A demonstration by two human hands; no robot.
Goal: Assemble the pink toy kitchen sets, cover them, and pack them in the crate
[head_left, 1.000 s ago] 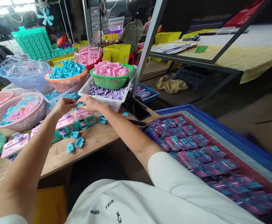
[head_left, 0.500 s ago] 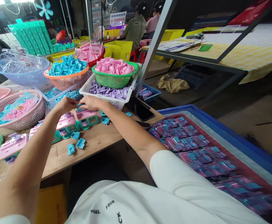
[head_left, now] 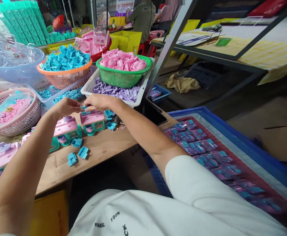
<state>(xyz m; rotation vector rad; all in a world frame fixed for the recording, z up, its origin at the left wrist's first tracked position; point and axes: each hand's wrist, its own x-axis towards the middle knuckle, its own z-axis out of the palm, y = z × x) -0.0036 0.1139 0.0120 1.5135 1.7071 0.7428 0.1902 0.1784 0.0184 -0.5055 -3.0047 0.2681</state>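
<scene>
My left hand (head_left: pixel 68 107) and my right hand (head_left: pixel 97 102) meet above the wooden table, both with fingers pinched on a small blue part (head_left: pixel 85 110) between them. Just below the fingers stands a pink-topped, teal-based toy (head_left: pixel 92 122). Another such toy (head_left: pixel 68 130) is to its left, partly behind my left forearm, and a third (head_left: pixel 2 157) lies at the far left. Loose blue pieces (head_left: pixel 83 152) lie on the wood in front of the toys. More blue pieces (head_left: pixel 111 125) are right of the nearest toy, under my right wrist.
Baskets of blue (head_left: pixel 66 73), pink (head_left: pixel 126 73) and purple parts (head_left: pixel 116 90) line the table's back. A dark phone (head_left: pixel 154 113) lies beside a metal post (head_left: pixel 170 42). A blue-rimmed tray (head_left: pixel 246 141) of packed toys is at right. Two people sit behind.
The view has shifted, so the baskets and toys appear lower and farther left. Both hands stay together over the toy, fingers still closed on the blue part.
</scene>
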